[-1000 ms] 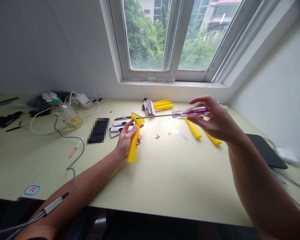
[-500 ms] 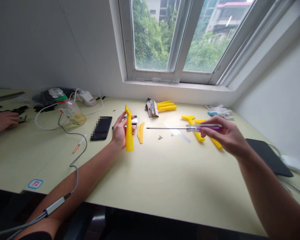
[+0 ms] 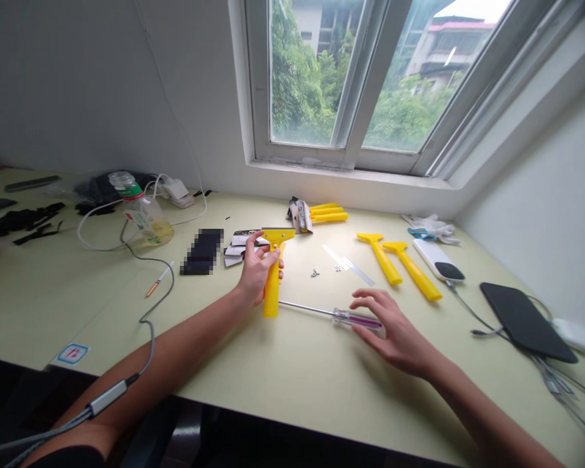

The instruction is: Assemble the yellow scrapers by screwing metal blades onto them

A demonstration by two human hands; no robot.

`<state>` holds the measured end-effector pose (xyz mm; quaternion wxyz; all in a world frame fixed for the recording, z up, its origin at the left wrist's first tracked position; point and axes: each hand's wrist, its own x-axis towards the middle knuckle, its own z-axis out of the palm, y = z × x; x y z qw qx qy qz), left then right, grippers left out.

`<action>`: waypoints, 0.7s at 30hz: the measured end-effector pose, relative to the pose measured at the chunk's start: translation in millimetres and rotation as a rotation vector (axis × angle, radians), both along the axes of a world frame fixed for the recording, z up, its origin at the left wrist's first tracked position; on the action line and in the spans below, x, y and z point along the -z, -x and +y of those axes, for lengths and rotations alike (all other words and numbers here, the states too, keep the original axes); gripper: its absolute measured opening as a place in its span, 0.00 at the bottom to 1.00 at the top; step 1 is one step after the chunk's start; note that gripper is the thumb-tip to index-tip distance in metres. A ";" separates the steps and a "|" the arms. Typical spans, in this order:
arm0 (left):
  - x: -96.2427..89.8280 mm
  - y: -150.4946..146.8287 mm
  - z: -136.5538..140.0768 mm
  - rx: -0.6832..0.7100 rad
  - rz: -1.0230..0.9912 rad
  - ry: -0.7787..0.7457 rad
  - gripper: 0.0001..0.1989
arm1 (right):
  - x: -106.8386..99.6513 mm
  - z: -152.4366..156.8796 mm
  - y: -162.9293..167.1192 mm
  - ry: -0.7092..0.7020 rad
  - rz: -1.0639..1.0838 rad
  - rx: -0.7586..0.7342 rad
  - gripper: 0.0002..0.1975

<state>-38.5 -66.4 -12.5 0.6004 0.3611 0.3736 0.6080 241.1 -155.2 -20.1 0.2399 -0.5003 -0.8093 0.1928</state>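
My left hand (image 3: 254,275) grips a yellow scraper (image 3: 272,296) upright, its wide head at the top with small screws in it. Behind the scraper, a yellow plate (image 3: 282,249) is mostly hidden. My right hand (image 3: 398,333) is open, fingers apart, just over the handle of a screwdriver (image 3: 342,316). The screwdriver has a clear and purple handle and lies on the table, its tip hidden behind the scraper. Small screws (image 3: 314,273), several nuts (image 3: 338,268) and clear strips (image 3: 357,270) lie beyond it.
Two yellow scraper handles (image 3: 384,261) lie at right, near a white power bank (image 3: 437,260) and gloves (image 3: 431,229). Wrapped scrapers (image 3: 328,212) rest below the window. A phone (image 3: 203,252), bottle (image 3: 151,224) and cable (image 3: 169,286) are at left.
My right hand has lowered the screwdriver to the table and let go of it. My left hand has turned the scraper so its broad face shows.
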 end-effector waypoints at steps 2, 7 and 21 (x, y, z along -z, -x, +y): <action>-0.2 -8.5 1.4 0.000 -0.002 -0.021 0.32 | -8.0 2.2 16.9 -0.003 0.066 0.054 0.10; -7.7 -40.6 10.3 -0.074 -0.038 -0.067 0.24 | -25.4 17.1 71.8 0.315 0.205 0.070 0.19; -27.6 27.0 92.0 0.086 0.988 -0.261 0.17 | -36.9 91.5 83.8 0.505 0.683 0.016 0.12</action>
